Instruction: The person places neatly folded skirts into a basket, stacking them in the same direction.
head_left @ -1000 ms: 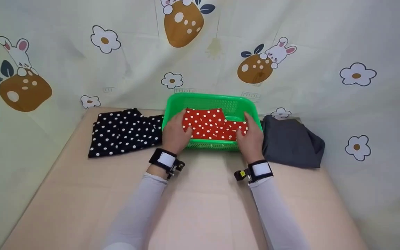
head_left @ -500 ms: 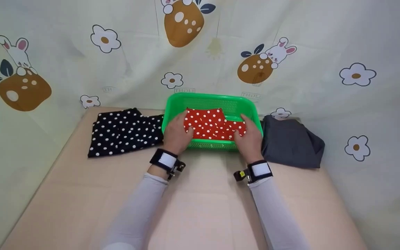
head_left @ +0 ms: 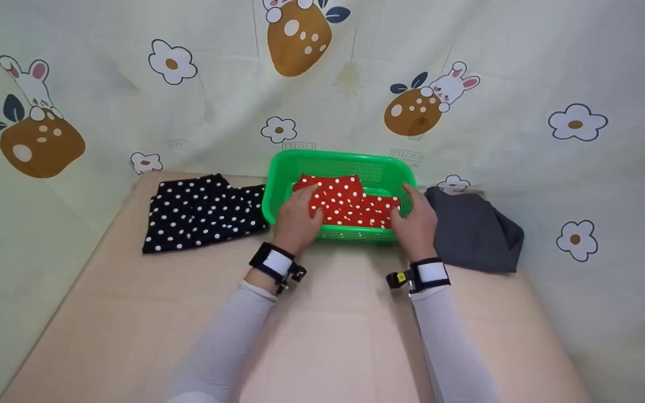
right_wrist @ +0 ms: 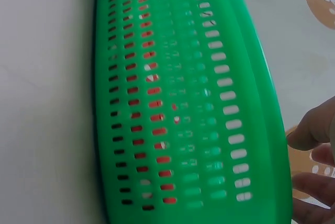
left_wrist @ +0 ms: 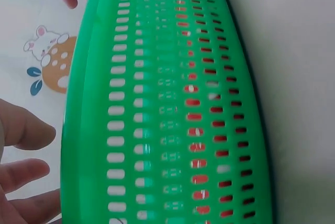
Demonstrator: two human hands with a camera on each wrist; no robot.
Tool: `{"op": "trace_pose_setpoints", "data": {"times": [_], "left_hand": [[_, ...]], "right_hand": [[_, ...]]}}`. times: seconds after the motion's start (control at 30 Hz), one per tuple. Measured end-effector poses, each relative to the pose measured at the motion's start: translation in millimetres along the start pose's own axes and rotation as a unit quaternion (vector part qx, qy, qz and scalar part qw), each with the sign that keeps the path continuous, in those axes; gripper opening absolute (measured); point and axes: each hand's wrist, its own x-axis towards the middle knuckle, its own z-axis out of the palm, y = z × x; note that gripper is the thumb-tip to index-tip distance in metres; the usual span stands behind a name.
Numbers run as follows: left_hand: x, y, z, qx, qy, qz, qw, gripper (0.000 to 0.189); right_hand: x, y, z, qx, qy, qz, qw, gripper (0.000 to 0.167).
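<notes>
Red with white dots, the flat folded cloth point(head_left: 336, 202) lay inside the rectangular green perforated plastic basket point(head_left: 356, 235), and patches of red showed through the slots of its wall in both wrist views. We saw the left hand point(head_left: 298, 221) near the basket's front left corner, across the red cloth's left end, and the right hand point(head_left: 416, 226) near the front right corner, beside its right end. The fingers of each were spread, thumb apart, and we saw neither pinch anything; whether a fingertip touched the fabric, we could not tell. On the beige-covered bench point(head_left: 328, 336), a folded black cloth with white dots point(head_left: 205, 212) lay just left of the basket, and a folded dark grey cloth point(head_left: 471, 235) to its right. We judged the red cloth light, soft and limp, hardly fragile or slippery, though its folds seemed easy to rumple. The best hold, we thought, was at both ends together, fingers under the bottom layer and thumbs on top, which kept the layers aligned
</notes>
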Motion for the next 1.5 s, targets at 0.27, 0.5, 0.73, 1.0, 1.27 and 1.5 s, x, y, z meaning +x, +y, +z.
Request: {"op": "trace_pose_setpoints", "data": {"times": [0.27, 0.5, 0.73, 1.0, 1.27, 1.5], "left_hand": [[-0.6, 31.3, 21.9, -0.002, -0.019, 0.042, 0.9990, 0.052], [-2.2, 78.3, 37.6, -0.041, -0.034, 0.072, 0.9960, 0.051], [-16.8, 126.8, 67.1, -0.057, -0.085, 0.048, 0.9936, 0.049], [-40.8, 169.5, 96.8, -0.023, -0.147, 0.087, 0.9851, 0.041], [-55.4, 167.2, 129.3, 0.033, -0.215, 0.082, 0.9726, 0.039], [-60.9, 164.2, 160.8, 0.076, -0.252, 0.035, 0.9642, 0.062]], "right_hand": [[12.1, 31.6, -26.4, -0.007, 0.043, 0.042, 0.9982, 0.056], [18.8, 70.3, -54.3, -0.027, 0.072, 0.104, 0.9916, 0.055], [18.0, 108.2, -85.9, -0.041, 0.081, 0.187, 0.9782, 0.058], [17.5, 135.1, -104.7, -0.051, 0.097, 0.227, 0.9678, 0.059], [14.4, 146.9, -111.0, -0.028, 0.112, 0.269, 0.9563, 0.054], [9.7, 154.1, -105.3, -0.033, 0.082, 0.307, 0.9475, 0.060]]}}
